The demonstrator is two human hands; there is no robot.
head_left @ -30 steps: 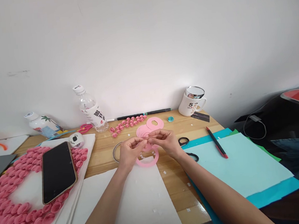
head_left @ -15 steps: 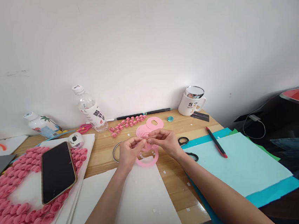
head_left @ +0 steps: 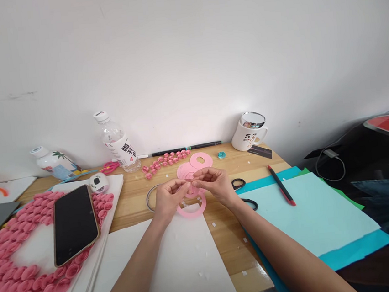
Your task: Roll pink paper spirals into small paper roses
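Note:
My left hand [head_left: 169, 198] and my right hand [head_left: 216, 186] meet fingertip to fingertip above the middle of the table, both pinched closed. Between the fingertips is a small piece of pink paper [head_left: 190, 190], mostly hidden by the fingers. Right below my hands lies a pink paper ring [head_left: 192, 213], partly over a white sheet [head_left: 187, 257]. Just behind them several pink paper discs [head_left: 201, 162] overlap, one with a hole cut in it. Farther back sit several small rolled pink paper roses [head_left: 166, 160], with a teal rolled rose [head_left: 221, 155] to their right.
Black-handled scissors [head_left: 251, 204] lie right of my hands, beside light blue sheets [head_left: 311, 217] with a pen [head_left: 282, 185] on top. A mug [head_left: 248, 131] and a bottle [head_left: 120, 146] stand near the wall. Left, a phone [head_left: 75, 224] rests on a board of pink roses [head_left: 18, 282].
My hands stay in the same place, fingertips still together. Only a slight shift of the pink paper at the fingers shows.

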